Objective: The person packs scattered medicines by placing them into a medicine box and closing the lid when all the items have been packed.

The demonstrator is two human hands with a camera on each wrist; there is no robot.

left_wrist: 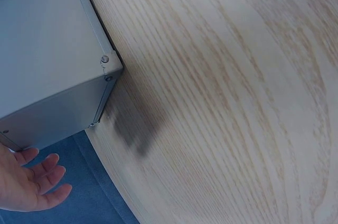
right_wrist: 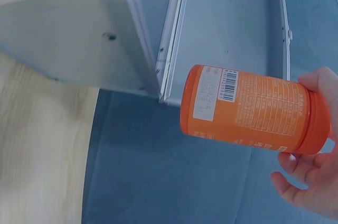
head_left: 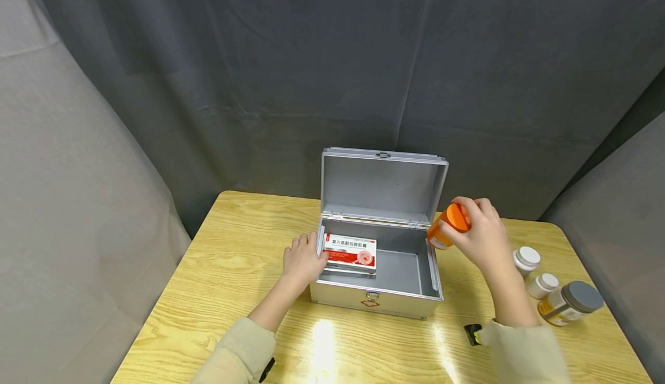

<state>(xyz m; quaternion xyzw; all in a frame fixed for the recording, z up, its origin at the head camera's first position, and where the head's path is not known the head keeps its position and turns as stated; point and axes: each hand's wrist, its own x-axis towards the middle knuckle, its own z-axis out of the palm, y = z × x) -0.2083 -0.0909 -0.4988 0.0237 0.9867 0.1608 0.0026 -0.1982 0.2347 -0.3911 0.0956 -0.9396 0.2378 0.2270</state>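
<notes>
An orange pill bottle (right_wrist: pixel 248 109) is gripped near its lid by my right hand (head_left: pixel 479 231), tilted beside the right wall of the metal medicine case (head_left: pixel 376 305). The case stands with its lid (head_left: pixel 384 185) up. Inside, at the left, lies a red and white medicine box (head_left: pixel 350 251), on top of another flat box that it mostly hides. My left hand (head_left: pixel 303 257) rests at the case's left rim, its thumb over the edge. In the left wrist view the fingers (left_wrist: pixel 48 179) extend loosely beside the case's side.
Two white bottles (head_left: pixel 527 258) and a jar with a grey lid (head_left: pixel 570 303) stand on the right of the wooden table (head_left: pixel 249 228). A small black item (head_left: pixel 473 334) lies near the right sleeve. Grey curtains (head_left: pixel 291 84) hang behind and at both sides.
</notes>
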